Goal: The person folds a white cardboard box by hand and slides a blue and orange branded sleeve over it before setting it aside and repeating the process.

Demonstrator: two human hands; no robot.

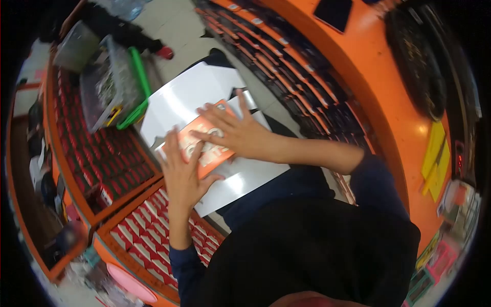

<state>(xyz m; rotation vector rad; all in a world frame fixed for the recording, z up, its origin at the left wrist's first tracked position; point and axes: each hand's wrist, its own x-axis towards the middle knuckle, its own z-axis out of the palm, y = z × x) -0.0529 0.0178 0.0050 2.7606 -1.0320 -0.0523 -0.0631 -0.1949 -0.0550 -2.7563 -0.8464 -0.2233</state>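
A glossy white sheet of card with cut corners (pixel 176 97) lies across my lap. In its middle is an orange panel with white lettering (pixel 212 159), partly covered by my fingers. My left hand (pixel 184 166) rests flat on the panel's left part, fingers and thumb spread. From the right, my right hand (pixel 238 134) lies over the panel's upper part with its fingers stretched out. Its thumb points toward the left fingers. Neither hand is closed around anything.
Left stand orange-edged racks of red packs (pixel 138 176) and a clear plastic bin (pixel 110 87) with a green lid (pixel 140 77). An orange counter (pixel 378 77) curves along the right, over rows of dark packs (pixel 302 77). Another person's leg (pixel 117 30) shows at upper left.
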